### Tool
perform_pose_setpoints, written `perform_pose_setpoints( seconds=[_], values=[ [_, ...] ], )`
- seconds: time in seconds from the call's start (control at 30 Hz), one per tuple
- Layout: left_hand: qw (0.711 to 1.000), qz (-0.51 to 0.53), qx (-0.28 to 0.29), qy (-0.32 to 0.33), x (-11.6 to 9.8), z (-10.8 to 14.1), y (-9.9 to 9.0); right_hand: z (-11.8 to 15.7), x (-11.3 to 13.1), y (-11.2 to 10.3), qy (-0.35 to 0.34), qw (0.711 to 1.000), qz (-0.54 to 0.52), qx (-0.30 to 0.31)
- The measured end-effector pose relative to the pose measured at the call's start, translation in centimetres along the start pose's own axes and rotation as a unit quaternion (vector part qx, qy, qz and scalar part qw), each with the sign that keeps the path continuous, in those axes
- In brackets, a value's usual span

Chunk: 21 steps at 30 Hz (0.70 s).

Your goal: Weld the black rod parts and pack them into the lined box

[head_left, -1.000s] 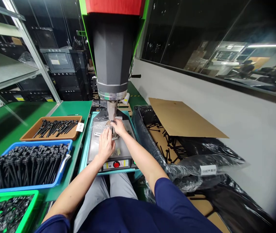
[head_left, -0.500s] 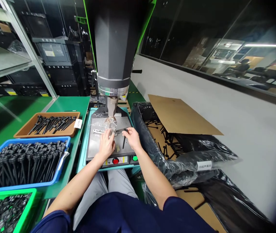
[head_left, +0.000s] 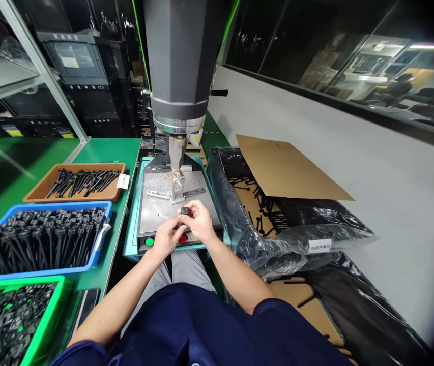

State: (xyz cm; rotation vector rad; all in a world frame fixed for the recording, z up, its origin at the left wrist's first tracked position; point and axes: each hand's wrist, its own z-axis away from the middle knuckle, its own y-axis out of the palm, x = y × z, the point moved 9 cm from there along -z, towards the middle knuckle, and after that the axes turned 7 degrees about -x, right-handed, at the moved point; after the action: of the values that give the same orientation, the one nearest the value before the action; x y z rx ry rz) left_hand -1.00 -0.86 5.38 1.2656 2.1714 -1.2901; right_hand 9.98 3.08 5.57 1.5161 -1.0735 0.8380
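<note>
Black part: up between the two hands, over the near edge of the machine bed, its dark head facing upward; fingers cover the rest, so I can't make out its long axis.
Right hand: nearer the head, thumb and fingers closed on it from the right.
Left hand: just below and to the left, fingers curled in toward the thumb; whether the tips grip the part's lower end, I can't tell from here.
Metal fixture: upright on the steel plate, straight ahead of the hands and apart from them; the part is on the person's side of it.
Horn: pointing down above the fixture.
Buttons: green beside the left hand, red partly hidden behind the fingers.
Blue tray: well off left, packed with black rods.
</note>
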Motion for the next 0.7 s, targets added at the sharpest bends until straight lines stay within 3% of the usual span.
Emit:
perform_pose_setpoints(
  seconds=[0.1, 0.2, 0.3, 0.5, 0.7],
  values=[
    [0.998, 0.0, 0.024, -0.056, 0.6, 0.6, -0.5, 0.1, -0.5, 1.0, 0.032, 0.999, -0.023, 0.023],
    [0.993, 0.002, 0.047, -0.109, 1.1, 1.6, -1.3, 0.3, -1.4, 2.3, 0.072, 0.993, -0.014, 0.091],
    [0.986, 0.019, 0.047, -0.159, 1.5, 3.0, -2.7, 0.7, -2.2, 3.3, 0.072, 0.99, 0.022, 0.117],
    [0.98, 0.017, -0.003, -0.199, 2.0, 5.7, -7.4, 2.9, -2.6, 7.3, -0.034, 0.988, 0.098, 0.115],
    [0.983, -0.042, -0.1, -0.151, 1.4, 6.2, -12.5, 5.7, 1.1, 12.1, -0.228, 0.951, 0.124, 0.17]
  ],
)
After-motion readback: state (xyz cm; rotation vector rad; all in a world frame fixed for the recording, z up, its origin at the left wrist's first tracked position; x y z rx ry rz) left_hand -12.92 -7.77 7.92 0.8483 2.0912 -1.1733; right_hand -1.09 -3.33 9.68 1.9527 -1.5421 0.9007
